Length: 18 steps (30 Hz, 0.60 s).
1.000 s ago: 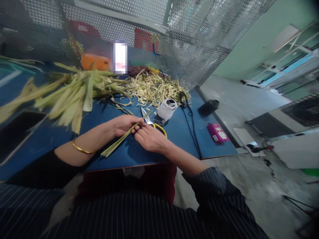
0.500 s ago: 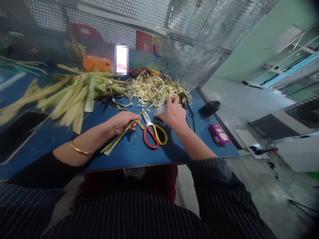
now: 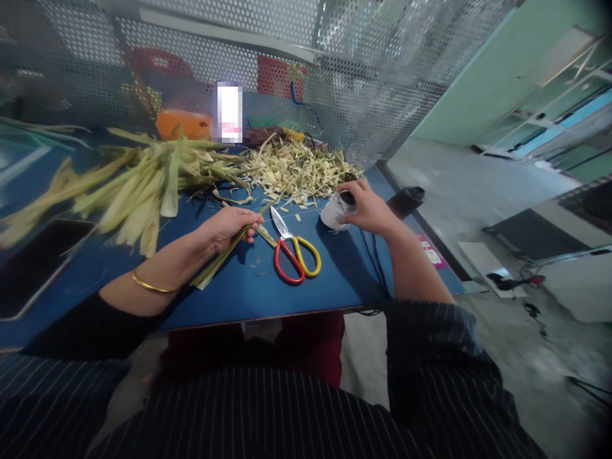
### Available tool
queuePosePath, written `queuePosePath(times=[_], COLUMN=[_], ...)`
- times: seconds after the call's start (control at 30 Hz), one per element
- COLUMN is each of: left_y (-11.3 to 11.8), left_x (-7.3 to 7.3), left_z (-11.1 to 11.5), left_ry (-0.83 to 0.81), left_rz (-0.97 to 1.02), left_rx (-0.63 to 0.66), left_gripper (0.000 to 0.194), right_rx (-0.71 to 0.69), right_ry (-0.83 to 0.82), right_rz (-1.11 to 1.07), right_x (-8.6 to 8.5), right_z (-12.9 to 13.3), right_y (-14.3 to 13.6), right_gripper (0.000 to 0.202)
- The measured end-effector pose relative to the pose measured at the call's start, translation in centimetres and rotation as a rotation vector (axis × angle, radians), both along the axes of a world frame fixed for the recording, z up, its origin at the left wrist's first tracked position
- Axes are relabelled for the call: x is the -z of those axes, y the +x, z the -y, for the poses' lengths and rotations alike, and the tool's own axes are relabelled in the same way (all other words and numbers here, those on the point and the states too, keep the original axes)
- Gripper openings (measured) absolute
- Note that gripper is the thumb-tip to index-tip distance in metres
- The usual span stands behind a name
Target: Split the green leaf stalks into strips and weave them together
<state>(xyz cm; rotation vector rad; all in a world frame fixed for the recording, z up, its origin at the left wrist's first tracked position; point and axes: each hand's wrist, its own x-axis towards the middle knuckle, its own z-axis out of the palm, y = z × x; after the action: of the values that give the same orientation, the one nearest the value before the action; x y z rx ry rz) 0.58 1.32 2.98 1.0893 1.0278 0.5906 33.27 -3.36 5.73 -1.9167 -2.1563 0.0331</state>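
Observation:
My left hand (image 3: 234,228) pinches a thin bundle of pale green dried leaf strips (image 3: 213,269), which slants down toward the table's front edge. My right hand (image 3: 366,207) is closed around a white spool of thread (image 3: 333,213), its thumb and fingers on the sides and dark top. A fine white thread seems to run from the spool toward my left hand. Between both hands lie scissors (image 3: 285,239) with one red and one yellow handle, blades partly apart and pointing away from me. A dark cord lies beside my right forearm.
A large bunch of dried leaves (image 3: 143,185) lies left, beside a heap of shredded trimmings (image 3: 296,169). A dark tablet-like slab (image 3: 43,261) is at far left. An orange packet (image 3: 184,124) rests near the perforated metal screen (image 3: 215,38). A black cylinder (image 3: 406,201) and purple packet (image 3: 433,252) lie right.
My right hand has moved right and slightly back with the spool, away from the scissors. My left hand stays nearly where it was, still holding the leaf strips.

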Motion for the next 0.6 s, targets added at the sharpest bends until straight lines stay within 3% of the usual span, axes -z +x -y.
queuePosePath(times=[0.17, 0.23, 0.33, 0.4, 0.5, 0.57, 0.6], left_y=[0.3, 0.3, 0.1, -0.1, -0.4, -0.5, -0.6], left_x=[-0.3, -0.3, 0.0, 0.2, 0.4, 0.3, 0.2], left_z=[0.5, 0.5, 0.1, -0.4, -0.9, -1.1, -1.1], left_ry=[0.017, 0.019, 0.04, 0.071, 0.101, 0.107, 0.11], left_rz=[-0.007, 0.0, 0.016, 0.016, -0.003, -0.01, -0.011], left_rx=[-0.01, -0.012, -0.03, -0.057, -0.097, -0.11, -0.111], left_gripper=[0.013, 0.014, 0.012, 0.01, 0.009, 0.01, 0.011], right_rx=[-0.012, 0.105, 0.411, 0.479, 0.315, 0.166, 0.156], right_ry=[-0.059, -0.045, 0.014, -0.006, -0.084, -0.153, -0.173], right_rz=[0.01, 0.025, 0.109, 0.167, 0.165, 0.122, 0.104], right_x=[0.0, 0.1, 0.2, 0.0, -0.6, -0.9, -0.9], right_z=[0.6, 0.8, 0.7, 0.6, 0.4, 0.6, 0.7], right_y=[0.9, -0.3, -2.4, -2.9, -1.7, -0.8, -0.7], right_gripper=[0.082, 0.088, 0.075, 0.068, 0.058, 0.069, 0.076])
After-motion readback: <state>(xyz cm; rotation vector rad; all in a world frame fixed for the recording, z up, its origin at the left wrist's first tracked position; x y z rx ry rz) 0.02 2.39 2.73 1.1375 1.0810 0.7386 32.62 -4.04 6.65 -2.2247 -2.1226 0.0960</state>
